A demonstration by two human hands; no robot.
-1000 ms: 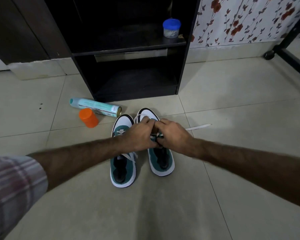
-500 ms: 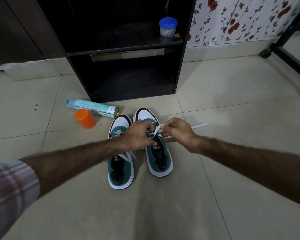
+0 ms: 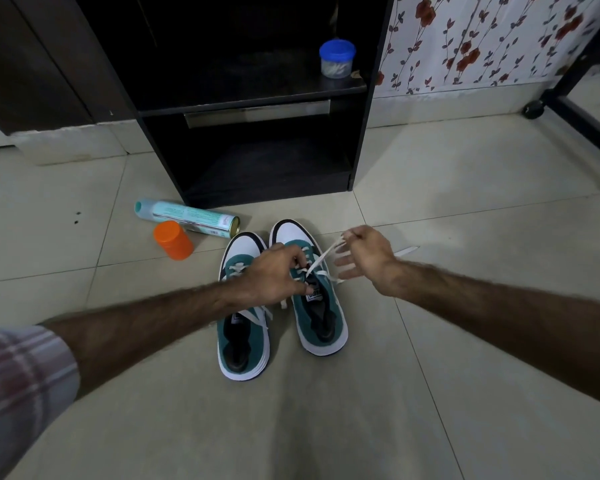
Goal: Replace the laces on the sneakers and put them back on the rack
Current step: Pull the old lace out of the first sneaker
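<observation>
Two teal-and-white sneakers stand side by side on the tiled floor, toes toward the black rack point(image 3: 359, 140). The left sneaker point(image 3: 242, 348) has white laces in it. My left hand point(image 3: 274, 275) reaches across it and grips the tongue area of the right sneaker point(image 3: 321, 323). My right hand point(image 3: 366, 254) is raised to the right of that shoe and pinches a white lace point(image 3: 321, 259), pulled taut up from the eyelets. The lace's loose end point(image 3: 406, 251) lies on the floor behind my right wrist.
A teal spray can point(image 3: 187, 216) lies on the floor left of the shoes, an orange cap point(image 3: 173, 240) beside it. A blue-lidded jar point(image 3: 336, 58) stands on the rack's upper shelf. A black wheeled frame point(image 3: 575, 116) runs along the right, below the floral wall.
My right hand has drawn away from my left, up and to the right, pulling the white lace out taut. My left hand has stayed on the right sneaker.
</observation>
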